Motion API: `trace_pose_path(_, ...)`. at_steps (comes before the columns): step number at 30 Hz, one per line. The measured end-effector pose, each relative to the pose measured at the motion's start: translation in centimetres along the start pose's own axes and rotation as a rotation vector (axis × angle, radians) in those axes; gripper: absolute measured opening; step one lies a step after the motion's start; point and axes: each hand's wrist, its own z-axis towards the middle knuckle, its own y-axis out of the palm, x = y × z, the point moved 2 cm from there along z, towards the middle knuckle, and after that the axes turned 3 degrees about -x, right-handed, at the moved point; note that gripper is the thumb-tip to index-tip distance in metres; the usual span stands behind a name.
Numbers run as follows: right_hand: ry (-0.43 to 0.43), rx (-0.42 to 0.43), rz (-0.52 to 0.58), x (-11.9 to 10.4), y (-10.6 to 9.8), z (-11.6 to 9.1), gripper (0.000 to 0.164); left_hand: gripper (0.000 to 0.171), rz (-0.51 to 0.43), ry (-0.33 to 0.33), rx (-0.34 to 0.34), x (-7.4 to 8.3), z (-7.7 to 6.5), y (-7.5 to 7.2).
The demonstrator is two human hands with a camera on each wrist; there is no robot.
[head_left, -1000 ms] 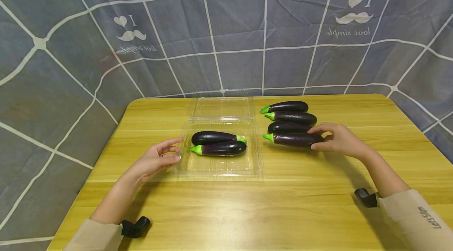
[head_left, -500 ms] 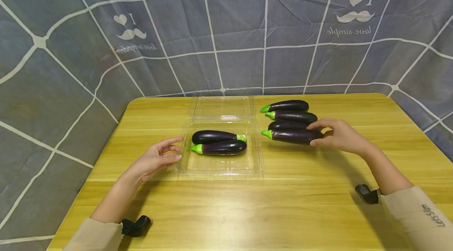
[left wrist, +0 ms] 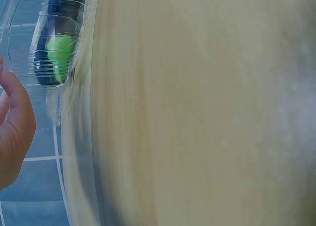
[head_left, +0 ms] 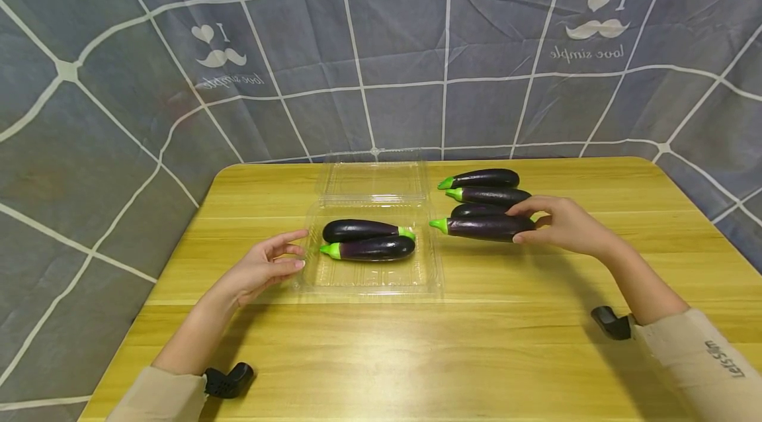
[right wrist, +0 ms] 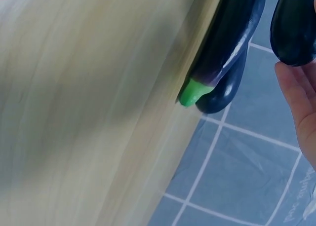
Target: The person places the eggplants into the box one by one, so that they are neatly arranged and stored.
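My right hand [head_left: 562, 227] pinches the blunt end of a dark purple eggplant [head_left: 485, 228] between thumb and fingers. Its green stem points left, toward a clear plastic clamshell box [head_left: 369, 291]. In the right wrist view, the held eggplant [right wrist: 295, 26] appears at the upper right, above the fingertips. Inside the box lie two eggplants, a rear one [head_left: 360, 231] with its stem right and a front one [head_left: 378, 250] with its stem left. My left hand [head_left: 262, 270] is at the box's left edge, fingers loosely bent; whether they touch it is hard to tell.
Behind the held eggplant sits another eggplant [head_left: 470, 210], partly hidden. Two more, a middle eggplant [head_left: 497, 196] and a rear eggplant [head_left: 487, 178], lie farther back. The box's lid [head_left: 375, 180] is folded back toward the grey curtain [head_left: 405, 118]. Everything stands on a wooden table [head_left: 381, 356].
My right hand has lifted the front eggplant of the right group slightly and shifted it left, toward the box. The left hand has stayed in place.
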Motion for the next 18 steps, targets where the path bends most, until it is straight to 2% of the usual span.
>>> trace_pose_path(8,-0.021,-0.022,-0.005,-1.1,0.6,0.9,0.037,0.066,-0.001,-0.004,0.008,0.0,0.0,0.0)
trace_pose_path(18,-0.080,-0.051,0.044,-3.0,1.7,2.7,0.037,0.066,0.000,0.009,0.007,0.1,-0.1,0.1)
